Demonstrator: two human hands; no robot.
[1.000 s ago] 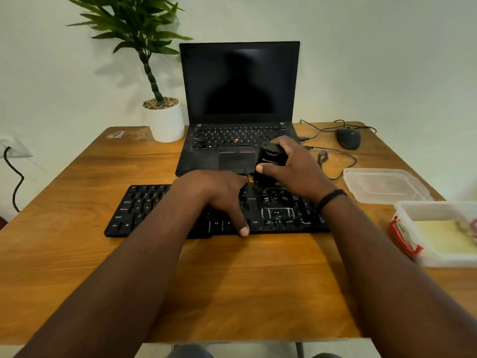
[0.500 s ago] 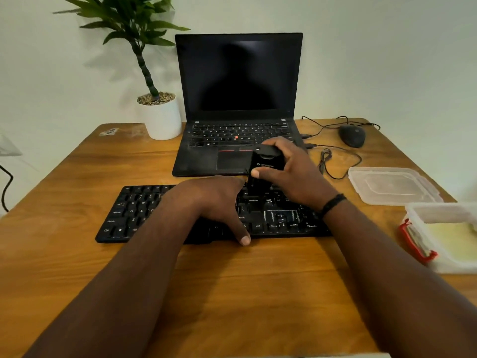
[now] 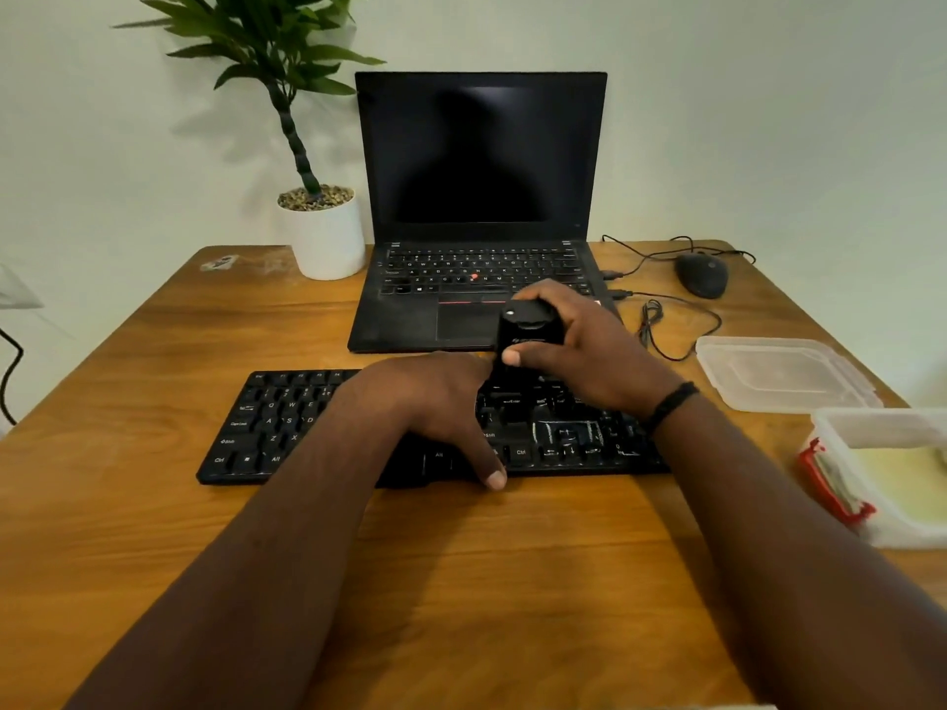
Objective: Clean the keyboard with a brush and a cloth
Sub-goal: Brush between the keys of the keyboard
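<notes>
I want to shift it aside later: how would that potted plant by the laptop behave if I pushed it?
The potted plant would probably slide on the smooth wooden table if pushed low on its white pot. Pushed higher up, it may tip, since the tall stem and leaves rise well above the narrow pot. The pebbles on top could spill.

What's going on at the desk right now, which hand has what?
A person is cleaning the black keyboard on the wooden desk. The right hand grips a black brush held upright over the keys right of centre. The left hand rests on the keyboard's middle, thumb at its front edge, steadying it. No cloth is clearly visible.
</notes>
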